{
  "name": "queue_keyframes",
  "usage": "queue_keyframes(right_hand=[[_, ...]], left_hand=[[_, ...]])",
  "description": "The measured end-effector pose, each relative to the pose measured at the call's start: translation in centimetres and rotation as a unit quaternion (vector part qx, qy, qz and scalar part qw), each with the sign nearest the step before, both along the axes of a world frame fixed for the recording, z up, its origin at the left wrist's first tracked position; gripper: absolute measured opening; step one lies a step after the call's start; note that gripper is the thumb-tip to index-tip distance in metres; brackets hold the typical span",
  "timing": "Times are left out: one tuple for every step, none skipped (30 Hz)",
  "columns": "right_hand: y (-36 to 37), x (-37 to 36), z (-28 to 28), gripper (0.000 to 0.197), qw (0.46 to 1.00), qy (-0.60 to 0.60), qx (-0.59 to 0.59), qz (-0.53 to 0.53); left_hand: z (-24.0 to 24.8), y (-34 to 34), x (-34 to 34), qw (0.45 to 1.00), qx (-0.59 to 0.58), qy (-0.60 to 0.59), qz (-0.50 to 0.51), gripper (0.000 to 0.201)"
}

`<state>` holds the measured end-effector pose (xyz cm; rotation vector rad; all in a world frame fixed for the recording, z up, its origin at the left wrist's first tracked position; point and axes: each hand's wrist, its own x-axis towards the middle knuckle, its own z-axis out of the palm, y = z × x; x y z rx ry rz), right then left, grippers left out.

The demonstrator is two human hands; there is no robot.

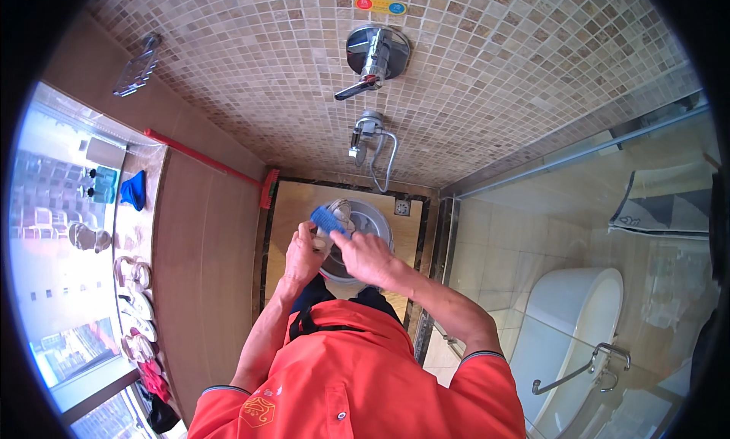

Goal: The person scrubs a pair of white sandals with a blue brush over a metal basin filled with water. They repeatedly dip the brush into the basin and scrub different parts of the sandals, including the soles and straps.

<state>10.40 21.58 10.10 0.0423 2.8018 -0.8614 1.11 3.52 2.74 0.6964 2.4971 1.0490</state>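
My right hand is closed on a blue scrub brush, its index finger stretched along it. My left hand grips a whitish item right under the brush; it looks like a shoe, but my fingers and the brush hide most of it. Both hands are close together over a round grey basin on the floor. A pale, shoe-like item shows inside the basin beyond the brush.
A red-handled broom leans at the left wall. Several shoes line the window ledge, with a blue cloth. A mixer tap and hose are on the tiled wall. Right stands a glass partition before a white bathtub.
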Motion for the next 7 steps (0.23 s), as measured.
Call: queue_keyframes(right_hand=[[-0.89,0.5,-0.33,0.045,1.0,0.005,0.007,-0.001],[-1.55,0.96,-0.64,0.045,1.0,0.01,0.015,-0.003],[-1.76,1.19,-0.82,0.043,1.0,0.02,0.02,-0.002],[-1.69,1.24,-1.02,0.043,0.999,0.024,0.034,-0.007],[-1.42,1.26,-1.18,0.044,0.998,0.028,0.048,-0.013],[-1.0,1.08,-1.17,0.045,0.997,0.033,0.062,-0.019],[-1.12,1.11,-1.18,0.045,0.997,0.033,0.062,-0.019]], left_hand=[[-0.56,0.07,0.15,1.0,0.027,-0.014,0.009,0.06],[-1.03,-0.08,0.32,0.999,0.029,-0.022,0.016,0.057],[-0.84,0.04,0.52,0.999,0.032,-0.03,0.022,0.055],[-0.63,0.13,0.69,0.998,0.035,-0.037,0.029,0.053],[-0.37,0.11,0.82,0.999,0.021,-0.017,0.03,0.054],[-0.4,-0.1,0.77,1.0,0.007,-0.006,0.021,0.053],[-0.41,-0.41,0.56,1.0,-0.006,0.006,0.013,0.053]])
